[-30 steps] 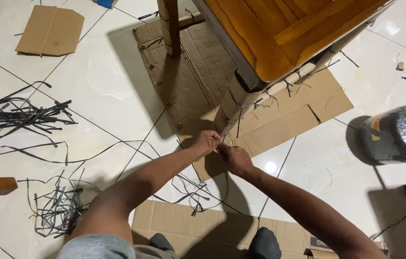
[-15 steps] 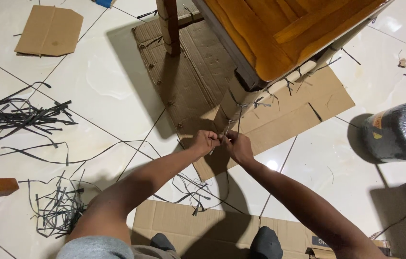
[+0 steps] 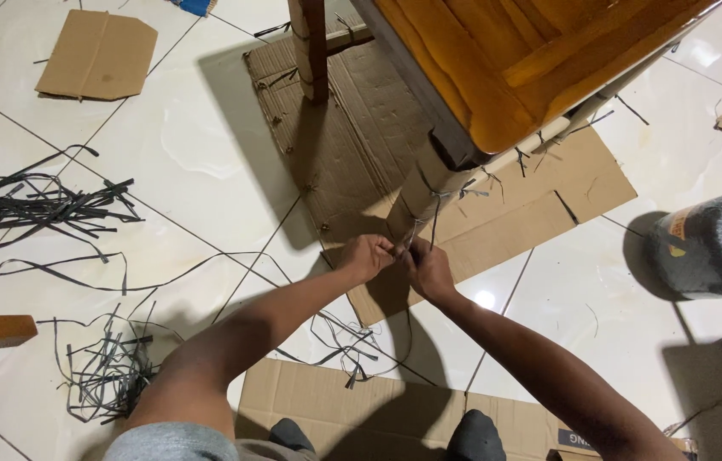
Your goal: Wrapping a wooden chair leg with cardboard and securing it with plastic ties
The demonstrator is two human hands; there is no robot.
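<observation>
A wooden chair [image 3: 497, 77] stands on flattened cardboard [image 3: 352, 145], and its near leg [image 3: 429, 183] is wrapped in cardboard bound with thin grey plastic string [image 3: 434, 215]. My left hand [image 3: 368, 254] and my right hand [image 3: 429, 269] meet at the foot of that leg. Both pinch the string's loose ends, fingers closed and almost touching each other.
Cut grey string scraps lie in piles on the white tile floor at the left [image 3: 37, 205] and lower left [image 3: 109, 371]. A dark spool of string [image 3: 715, 243] sits at the right. Cardboard pieces lie at top left [image 3: 96, 55] and by my knees [image 3: 352, 405].
My right hand has moved up to meet the left at the string. The hands stay together at the leg's foot while the view shifts slightly.
</observation>
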